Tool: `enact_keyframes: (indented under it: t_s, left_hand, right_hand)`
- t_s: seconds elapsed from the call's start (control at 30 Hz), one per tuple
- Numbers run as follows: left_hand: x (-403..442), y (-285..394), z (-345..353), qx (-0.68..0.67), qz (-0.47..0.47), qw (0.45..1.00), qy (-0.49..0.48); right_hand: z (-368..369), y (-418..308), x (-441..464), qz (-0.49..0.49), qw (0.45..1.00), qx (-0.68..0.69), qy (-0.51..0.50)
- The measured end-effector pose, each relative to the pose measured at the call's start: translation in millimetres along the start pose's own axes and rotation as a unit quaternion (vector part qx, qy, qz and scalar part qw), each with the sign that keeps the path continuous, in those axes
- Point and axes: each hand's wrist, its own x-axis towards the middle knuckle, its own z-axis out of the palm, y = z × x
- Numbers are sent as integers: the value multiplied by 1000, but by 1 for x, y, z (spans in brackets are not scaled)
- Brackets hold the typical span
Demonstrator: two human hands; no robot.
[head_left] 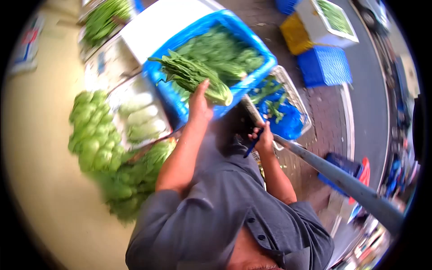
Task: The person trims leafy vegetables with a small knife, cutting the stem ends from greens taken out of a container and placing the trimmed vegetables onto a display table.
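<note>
A long head of leafy lettuce [193, 78] is gripped in my left hand [200, 102], its pale cut base toward the right and its darker leaf tips toward the upper left. It is held over the near edge of a blue-lined crate [225, 17] filled with more dark leafy greens [216, 47]. My right hand [264, 137] is closed around a slim dark blue knife-like tool [254, 143], lower and to the right. Close to that hand, a pale basket [307, 108] lined with a blue bag holds loose leaf pieces [274, 108].
White cabbages [143, 114] lie in a white box on the left, with light green vegetables [92, 130] and leafy bunches [139, 180] below. A metal pole [333, 166] slants across the right. Blue crates [325, 66] stand beside the road [371, 90].
</note>
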Motion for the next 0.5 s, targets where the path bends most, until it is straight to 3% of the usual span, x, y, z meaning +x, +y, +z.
enact_keyframes:
  t_s: [0.13, 0.2, 0.23, 0.27, 0.3, 0.37, 0.47, 0.5]
  left_hand:
    - [-71, 48, -52, -2, 176, 981, 85]
    - [-114, 58, -79, 58, 240, 955, 166]
    - [-136, 61, -95, 31, 224, 961, 159]
    - [-153, 52, -112, 41, 283, 935, 208]
    - [-173, 27, -172, 162, 311, 901, 256]
    - [-225, 10, -231, 282, 268, 836, 387]
    - [-274, 57, -199, 147, 85, 828, 534]
    - [-277, 56, -216, 107, 66, 817, 563]
  right_hand:
    - [-2, 2, 20, 4, 997, -73, 18]
    - [5, 1, 24, 5, 992, -123, 3]
    - [12, 1, 24, -5, 985, -171, 3]
    - [15, 2, 25, -12, 981, -194, -27]
    - [16, 4, 33, -7, 975, -217, -37]
    - [23, 10, 34, 3, 968, -247, -44]
    - [28, 27, 33, 7, 952, -300, -55]
    - [27, 31, 36, 12, 948, -313, -59]
